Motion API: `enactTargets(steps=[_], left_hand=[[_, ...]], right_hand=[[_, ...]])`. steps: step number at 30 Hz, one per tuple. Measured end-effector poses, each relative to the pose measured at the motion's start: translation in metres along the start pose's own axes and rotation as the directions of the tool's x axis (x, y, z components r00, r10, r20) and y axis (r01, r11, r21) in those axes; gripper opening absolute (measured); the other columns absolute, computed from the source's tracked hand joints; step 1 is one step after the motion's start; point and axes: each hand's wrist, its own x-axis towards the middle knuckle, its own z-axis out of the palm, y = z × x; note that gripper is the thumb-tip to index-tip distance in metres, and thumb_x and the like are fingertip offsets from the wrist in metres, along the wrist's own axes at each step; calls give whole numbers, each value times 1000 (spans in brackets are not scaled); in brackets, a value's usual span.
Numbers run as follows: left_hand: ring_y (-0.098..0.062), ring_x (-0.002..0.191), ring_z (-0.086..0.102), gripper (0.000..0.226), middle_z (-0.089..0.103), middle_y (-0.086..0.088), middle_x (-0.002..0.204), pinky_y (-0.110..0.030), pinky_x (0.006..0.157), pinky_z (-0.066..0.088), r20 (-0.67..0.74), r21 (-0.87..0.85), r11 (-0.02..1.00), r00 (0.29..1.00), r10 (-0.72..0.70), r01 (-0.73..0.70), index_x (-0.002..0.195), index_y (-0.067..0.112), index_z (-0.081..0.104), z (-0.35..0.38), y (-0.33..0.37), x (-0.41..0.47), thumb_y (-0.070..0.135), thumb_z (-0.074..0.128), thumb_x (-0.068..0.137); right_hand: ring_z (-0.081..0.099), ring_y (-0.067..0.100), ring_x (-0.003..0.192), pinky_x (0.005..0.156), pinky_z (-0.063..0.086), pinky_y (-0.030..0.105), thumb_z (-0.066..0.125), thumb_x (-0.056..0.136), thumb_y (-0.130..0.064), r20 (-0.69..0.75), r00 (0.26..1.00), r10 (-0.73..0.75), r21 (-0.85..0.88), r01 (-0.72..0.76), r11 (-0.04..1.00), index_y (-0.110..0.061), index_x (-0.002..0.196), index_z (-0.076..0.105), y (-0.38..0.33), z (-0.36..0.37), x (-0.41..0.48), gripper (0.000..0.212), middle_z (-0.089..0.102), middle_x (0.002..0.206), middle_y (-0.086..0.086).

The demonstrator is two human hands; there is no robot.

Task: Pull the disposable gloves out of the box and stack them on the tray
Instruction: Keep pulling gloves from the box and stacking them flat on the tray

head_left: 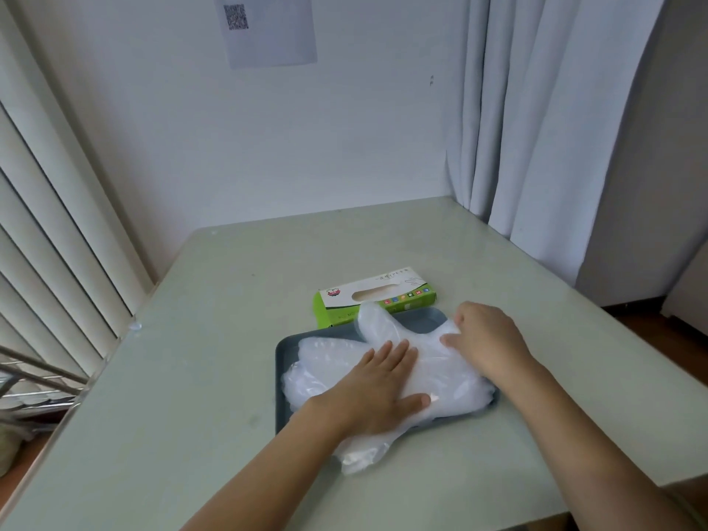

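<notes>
While the left hand point(377, 389) lies flat on the gloves point(325, 358), fingers straight, together and pointing to 1 o'clock, the right hand point(486, 339) sits on the pile's 3 o'clock side. Its thumb stretches across the film toward 9 o'clock and its fingers bend down at the far edge. Whether they pinch the plastic or only press it, I cannot tell.

The gloves form a thick clear heap on the grey tray point(284, 352), near the middle of the tabletop point(230, 320). The heap spills over the tray rim at 9 o'clock. It also spills over at 6 o'clock, where a crumpled end lies on the tabletop below the left wrist. One glove lobe points to 12 o'clock, crossing the far rim and overlapping the front of the box point(406, 291).

The green and white box lies flat just beyond the tray at 12 o'clock, its oval slot facing up. Curtains point(555, 128) hang at 2 o'clock and blinds point(49, 224) run along 9 o'clock. A sheet point(272, 32) with a QR code is stuck on the wall at 12 o'clock.
</notes>
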Motion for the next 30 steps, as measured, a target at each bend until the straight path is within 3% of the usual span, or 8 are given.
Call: enactTargets(steps=[3, 4, 6, 8, 12, 17, 23, 30], left_hand=[[-15, 147, -16, 75, -15, 3, 161, -32, 118, -9, -16, 8, 1000, 1000, 6, -6, 153, 20, -10, 4, -3, 1, 56, 27, 99], [-16, 147, -15, 75, -15, 2, 161, -33, 119, -8, -30, 6, 1000, 999, 16, -15, 154, 21, -9, 6, -4, 2, 56, 27, 99], [-16, 148, -15, 76, -13, 2, 161, -34, 120, -7, -70, -7, 1000, 997, 29, -29, 154, 20, -7, 9, -5, 2, 58, 27, 98], [-16, 148, -15, 79, -13, 1, 161, -33, 119, -8, -80, -18, 1000, 997, 5, -6, 154, 18, -7, 9, -5, 1, 60, 24, 95], [-14, 147, -17, 89, -17, -1, 160, -33, 118, -10, -50, -3, 996, 994, -93, 92, 152, 15, -12, 6, -10, -12, 68, 20, 89], [-17, 146, -20, 89, -22, -1, 159, -37, 119, -11, 1, 29, 985, 986, -169, 169, 151, 19, -17, 3, -26, -34, 69, 26, 91], [-27, 147, -16, 96, -23, -11, 158, -42, 119, -7, 133, 249, 935, 947, -292, 253, 150, 12, -21, -12, -51, -60, 63, 38, 93], [-19, 149, 0, 114, 1, -3, 162, -36, 119, 2, 228, 192, 932, 910, -346, 306, 155, 21, -1, -52, -64, -77, 69, 64, 74]], right_hand=[[54, 26, 111, 90, 37, 28, 56, 93, -13, -254, 954, -161, 248, 225, 942, -9, 121, 57, -20, 8, -14, 28, 55, 121, 9], [54, 23, 114, 95, 36, 26, 52, 94, -8, -225, 955, -191, 390, 268, 881, -9, 125, 57, -29, 11, -18, 31, 57, 124, 8], [51, 17, 123, 103, 36, 24, 44, 98, -8, 12, 971, -239, 552, 192, 811, -14, 134, 51, -39, 25, -24, 38, 56, 133, 4], [46, 15, 129, 103, 32, 22, 36, 100, -11, 167, 953, -254, 466, 150, 872, -18, 141, 43, -37, 42, -24, 42, 49, 141, 1], [15, 11, 146, 110, 9, 14, 33, 102, -14, 218, 916, -336, 308, 263, 915, -14, 150, 23, -27, 56, -21, 49, 18, 159, 0], [-15, 18, 147, 117, -9, 40, 34, 97, -56, 392, 866, -310, 34, 323, 946, -32, 153, -2, -17, 57, -20, 71, -14, 160, -5], [-23, 21, 145, 117, -12, 48, 43, 81, -76, 470, 835, -285, -1, 323, 946, -37, 151, -9, -15, 50, -21, 96, -22, 158, -6], [-13, 25, 147, 119, -2, 46, 57, 73, -74, 510, 808, -294, -53, 371, 927, -32, 153, -4, -21, 33, -20, 108, -15, 160, -2]])
